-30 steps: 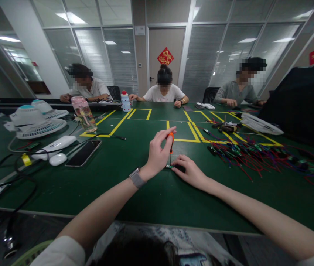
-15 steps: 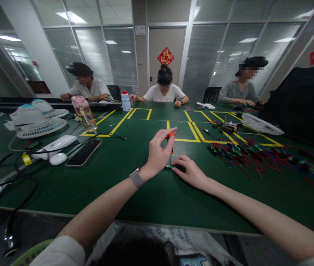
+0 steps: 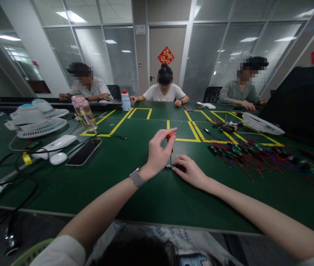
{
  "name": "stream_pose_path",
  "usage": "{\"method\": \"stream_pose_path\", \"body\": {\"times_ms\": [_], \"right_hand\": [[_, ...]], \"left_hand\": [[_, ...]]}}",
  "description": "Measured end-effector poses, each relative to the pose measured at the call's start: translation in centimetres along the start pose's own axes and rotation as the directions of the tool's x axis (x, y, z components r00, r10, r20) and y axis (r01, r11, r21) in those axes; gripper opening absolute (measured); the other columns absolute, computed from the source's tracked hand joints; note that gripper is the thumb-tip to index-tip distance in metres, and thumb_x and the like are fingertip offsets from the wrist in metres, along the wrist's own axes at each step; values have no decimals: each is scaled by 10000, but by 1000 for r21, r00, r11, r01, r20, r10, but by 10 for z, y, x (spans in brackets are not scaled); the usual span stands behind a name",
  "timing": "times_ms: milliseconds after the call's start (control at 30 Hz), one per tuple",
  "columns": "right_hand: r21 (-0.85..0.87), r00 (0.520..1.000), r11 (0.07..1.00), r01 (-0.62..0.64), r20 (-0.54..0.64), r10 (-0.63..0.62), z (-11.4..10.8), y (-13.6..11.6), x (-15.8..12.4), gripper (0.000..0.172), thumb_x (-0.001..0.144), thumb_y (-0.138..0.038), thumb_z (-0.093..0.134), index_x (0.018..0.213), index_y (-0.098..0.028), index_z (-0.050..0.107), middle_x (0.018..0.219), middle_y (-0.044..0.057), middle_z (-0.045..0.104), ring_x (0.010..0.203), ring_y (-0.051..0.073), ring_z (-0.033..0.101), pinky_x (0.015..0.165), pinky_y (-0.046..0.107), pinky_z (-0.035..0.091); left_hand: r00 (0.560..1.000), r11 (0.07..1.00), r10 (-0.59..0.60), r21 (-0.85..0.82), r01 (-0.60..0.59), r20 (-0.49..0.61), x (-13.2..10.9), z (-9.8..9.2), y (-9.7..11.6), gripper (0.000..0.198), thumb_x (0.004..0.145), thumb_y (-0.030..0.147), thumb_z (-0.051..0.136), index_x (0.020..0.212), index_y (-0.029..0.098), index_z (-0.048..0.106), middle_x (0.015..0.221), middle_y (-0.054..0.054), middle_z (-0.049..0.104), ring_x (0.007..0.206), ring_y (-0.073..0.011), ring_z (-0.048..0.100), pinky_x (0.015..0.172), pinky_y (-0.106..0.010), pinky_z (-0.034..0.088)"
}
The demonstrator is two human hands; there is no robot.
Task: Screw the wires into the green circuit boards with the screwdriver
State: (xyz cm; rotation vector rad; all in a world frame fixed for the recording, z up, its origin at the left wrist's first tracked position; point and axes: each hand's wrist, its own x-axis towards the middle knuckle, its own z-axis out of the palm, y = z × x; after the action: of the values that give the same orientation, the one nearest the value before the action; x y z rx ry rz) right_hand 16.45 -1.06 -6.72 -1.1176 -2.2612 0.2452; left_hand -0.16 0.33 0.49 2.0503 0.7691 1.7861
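My left hand [image 3: 158,149] pinches the orange handle of a small screwdriver [image 3: 170,137], held upright with its tip down on a tiny green circuit board [image 3: 169,166] on the green table [image 3: 135,177]. A grey watch sits on that wrist. My right hand [image 3: 191,170] lies curled on the table just right of the board, its fingertips pressing the board's edge. Most of the board is hidden under the two hands.
A heap of red and blue wired parts [image 3: 253,155] lies to the right. To the left are a black phone [image 3: 84,152], a white mouse [image 3: 58,158], cables, two fans [image 3: 36,122] and a pink bottle [image 3: 84,114]. Three people sit at the far side.
My left hand's fingers have shifted slightly around the screwdriver handle. The right hand and the board have stayed put.
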Motion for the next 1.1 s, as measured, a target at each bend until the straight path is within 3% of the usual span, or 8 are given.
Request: {"method": "stream_pose_path", "body": {"times_ms": [133,333,433,567,800,1000,1100], "right_hand": [[-4,1000,1000,2,3,-2,-1,-1,0,96,854,-170,611,930,-175,670,894,71,614,869,218,571,801,369,471],[2,1000,1000,-7,12,7,0,0,1,106,855,-162,612,942,-163,671,905,77,609,873,218,562,807,372,470],[4,1000,1000,-7,10,7,1,0,0,102,856,-161,610,939,-166,668,907,75,610,877,219,561,807,371,469],[2,1000,1000,-5,11,5,1,1,0,97,857,-162,610,937,-163,665,911,76,609,883,222,561,809,373,466],[1,1000,1000,-8,14,8,1,0,1,105,853,-156,614,941,-161,671,907,76,612,872,218,561,809,373,466],[-1,1000,1000,-9,14,9,0,0,0,107,851,-156,617,943,-158,672,901,80,609,876,223,562,810,373,465],[8,1000,1000,-5,8,5,1,1,0,109,852,-155,615,945,-162,672,900,78,608,877,221,564,810,370,468]], "left_hand": [[999,996,28,80,-25,-46,0,0,0,142,864,249,611,971,212,696,888,-27,566,853,-137,557,805,-274,466],[999,998,11,-58,-8,49,-1,0,-3,320,969,193,396,1224,229,585,1134,-56,624,1057,-141,569,938,-303,438],[999,1000,7,-31,-6,31,-1,0,-2,265,936,202,488,1168,219,616,1015,-40,656,944,-136,592,867,-282,459],[999,998,40,53,-39,-21,-1,0,-1,165,877,238,600,1014,210,686,880,-20,582,827,-126,553,792,-260,456],[998,998,18,-53,-15,58,-1,1,-2,311,967,197,402,1220,224,581,1092,-51,637,1007,-139,587,898,-289,452],[1000,997,22,78,-21,-22,-1,1,-2,176,878,235,595,1032,205,674,926,-32,580,881,-137,558,838,-275,455],[999,997,15,79,-12,-32,-1,0,-3,225,931,234,497,1070,213,672,1026,-58,542,981,-146,542,889,-286,444]]}}
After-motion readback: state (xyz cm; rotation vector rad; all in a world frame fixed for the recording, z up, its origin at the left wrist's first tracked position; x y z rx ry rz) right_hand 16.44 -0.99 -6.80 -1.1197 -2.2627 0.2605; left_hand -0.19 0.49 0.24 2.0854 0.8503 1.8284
